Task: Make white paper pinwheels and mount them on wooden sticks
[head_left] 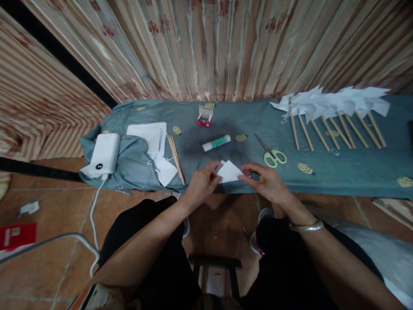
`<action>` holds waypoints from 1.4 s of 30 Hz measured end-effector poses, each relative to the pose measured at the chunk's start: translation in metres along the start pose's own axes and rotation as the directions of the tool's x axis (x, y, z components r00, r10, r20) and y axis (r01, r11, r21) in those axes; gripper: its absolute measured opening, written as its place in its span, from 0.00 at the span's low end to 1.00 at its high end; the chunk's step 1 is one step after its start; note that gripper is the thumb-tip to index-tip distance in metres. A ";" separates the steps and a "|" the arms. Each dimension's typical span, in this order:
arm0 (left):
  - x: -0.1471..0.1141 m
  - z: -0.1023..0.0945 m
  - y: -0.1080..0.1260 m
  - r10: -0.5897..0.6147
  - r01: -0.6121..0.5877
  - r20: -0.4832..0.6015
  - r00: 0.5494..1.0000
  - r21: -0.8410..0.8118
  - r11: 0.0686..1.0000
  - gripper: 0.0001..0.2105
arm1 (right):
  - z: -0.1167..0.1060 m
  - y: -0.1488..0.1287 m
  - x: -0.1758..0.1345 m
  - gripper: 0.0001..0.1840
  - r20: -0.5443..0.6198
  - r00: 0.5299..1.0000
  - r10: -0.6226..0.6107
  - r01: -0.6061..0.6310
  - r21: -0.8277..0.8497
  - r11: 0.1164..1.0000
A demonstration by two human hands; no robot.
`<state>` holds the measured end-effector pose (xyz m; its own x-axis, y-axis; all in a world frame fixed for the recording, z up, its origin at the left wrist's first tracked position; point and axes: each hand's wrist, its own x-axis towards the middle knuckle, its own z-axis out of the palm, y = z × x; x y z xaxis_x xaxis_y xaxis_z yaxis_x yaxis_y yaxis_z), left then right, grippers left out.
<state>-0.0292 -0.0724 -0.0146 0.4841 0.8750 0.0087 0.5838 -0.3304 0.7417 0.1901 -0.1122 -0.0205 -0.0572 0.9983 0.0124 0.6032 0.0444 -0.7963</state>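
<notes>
A small white sheet of paper (229,171), folded to a triangle with its point away from me, is held at the near edge of the cloth-covered table. My left hand (202,183) pinches its left corner between thumb and fingers. At the right corner, my right hand (263,178) grips it the same way. Just beyond the paper lies a glue stick (217,143) with a green label. Scissors (271,154) with pale green handles rest close to my right hand, blades pointing away.
Several white paper pinwheels (338,103) on wooden sticks lie in a row at the right. An open red box (204,116) of small metal pieces stands at the back. Leftward are wooden sticks (176,159), white paper sheets (146,133) and a cabled white power bank (105,153).
</notes>
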 end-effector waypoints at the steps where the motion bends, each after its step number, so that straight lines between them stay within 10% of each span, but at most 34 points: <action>1: 0.000 0.000 0.000 0.002 -0.002 -0.006 1.000 -0.007 1.000 0.13 | -0.002 0.001 0.000 0.07 0.001 1.000 0.001 -0.001 -0.005 1.000; 42: 0.012 0.008 -0.002 0.043 -0.048 0.049 0.998 0.122 0.991 0.13 | -0.003 0.000 0.014 0.12 -0.228 0.956 0.187 -0.227 -0.161 0.961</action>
<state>-0.0193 -0.0639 -0.0206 0.5401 0.8416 0.0074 0.6346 -0.4130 0.6532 0.1920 -0.0985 -0.0185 0.2395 0.9709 0.0004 0.7203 -0.1774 -0.6706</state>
